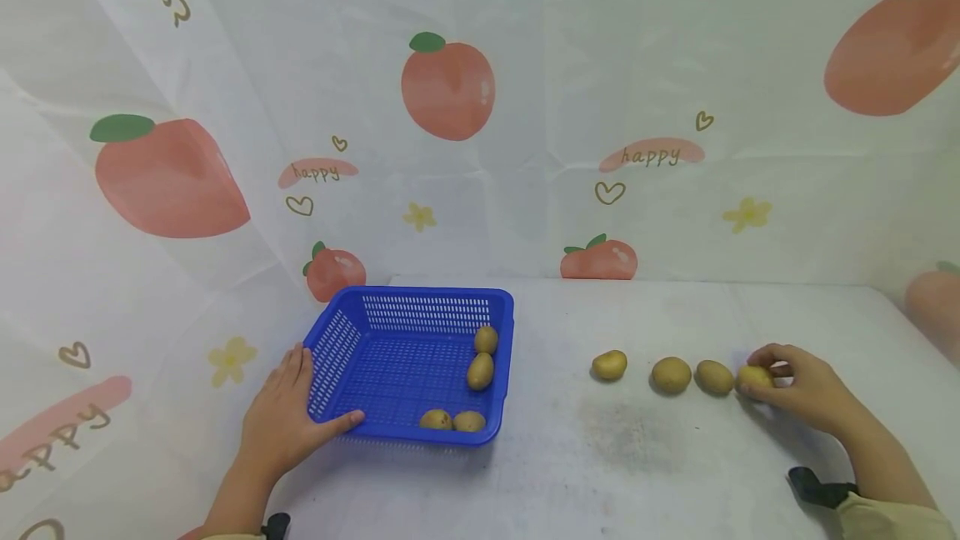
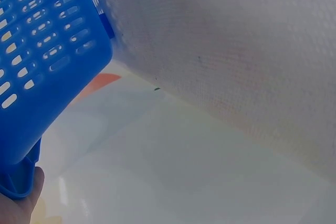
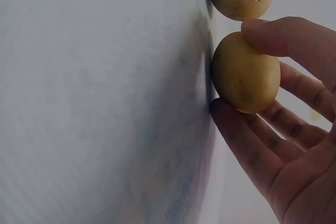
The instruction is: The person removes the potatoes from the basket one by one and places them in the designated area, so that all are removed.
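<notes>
My left hand [image 1: 283, 419] rests on the front left corner of a blue plastic basket [image 1: 408, 437], fingers straight along the left side and thumb across the front rim. Two potatoes [image 1: 481, 372] lie along the basket's right wall, and two more [image 1: 468, 421] sit by its front wall. To the right, my right hand [image 1: 806, 386] pinches a potato [image 3: 247, 73] between thumb and fingers, at the right end of a row on the table. Close by it lies another potato [image 1: 715, 377]. In the left wrist view, only part of the left hand [image 2: 18, 208] shows at the rim.
Further left in the row are a rounder potato [image 1: 671, 375] and a smaller yellowish potato [image 1: 609, 365]. The white table [image 1: 555, 473] has a greyish smudge in front of them. A white cloth printed with fruit [image 1: 525, 107] hangs behind and at the sides.
</notes>
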Demonstrator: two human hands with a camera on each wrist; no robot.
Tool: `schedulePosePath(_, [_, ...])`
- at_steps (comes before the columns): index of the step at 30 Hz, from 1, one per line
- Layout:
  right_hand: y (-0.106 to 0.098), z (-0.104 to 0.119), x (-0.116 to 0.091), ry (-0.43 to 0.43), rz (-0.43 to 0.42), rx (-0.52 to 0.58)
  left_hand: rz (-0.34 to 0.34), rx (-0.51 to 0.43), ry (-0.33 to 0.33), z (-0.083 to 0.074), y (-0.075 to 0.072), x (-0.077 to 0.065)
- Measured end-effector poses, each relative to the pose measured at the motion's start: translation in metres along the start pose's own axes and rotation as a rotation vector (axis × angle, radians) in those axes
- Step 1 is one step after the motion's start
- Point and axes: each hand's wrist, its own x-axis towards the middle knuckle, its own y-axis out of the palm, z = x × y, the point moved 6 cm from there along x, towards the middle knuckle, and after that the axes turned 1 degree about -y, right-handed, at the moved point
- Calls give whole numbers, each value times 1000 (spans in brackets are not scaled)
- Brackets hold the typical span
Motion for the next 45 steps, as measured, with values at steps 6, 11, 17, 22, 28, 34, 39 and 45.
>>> schedulePosePath(6, [1,2,0,-6,19,13,-6,-4,3,1,1,-1])
schedulePosePath(11, [2,3,0,-22,20,12,-6,-8,3,1,2,-2])
schedulePosePath(17, [2,4,1,-32,21,17,4,-10,-2,0,1,-1])
schedulePosePath(22, [0,4,1,-19,30,26,-10,-11,6,-1,-1,0])
schedulePosePath(28, [-1,1,-1,9,55,32,-14,-11,9,-1,-1,-1])
schedulePosePath(34, [-3,-2,-2,8,77,33,-2,-6,0,-1,-1,0])
schedulePosePath(39, [-5,-5,-2,-7,74,32,3,-3,-3,0,0,0])
schedulePosePath(45, [-6,-4,-3,-12,74,34,-3,2,0,2,1,2])
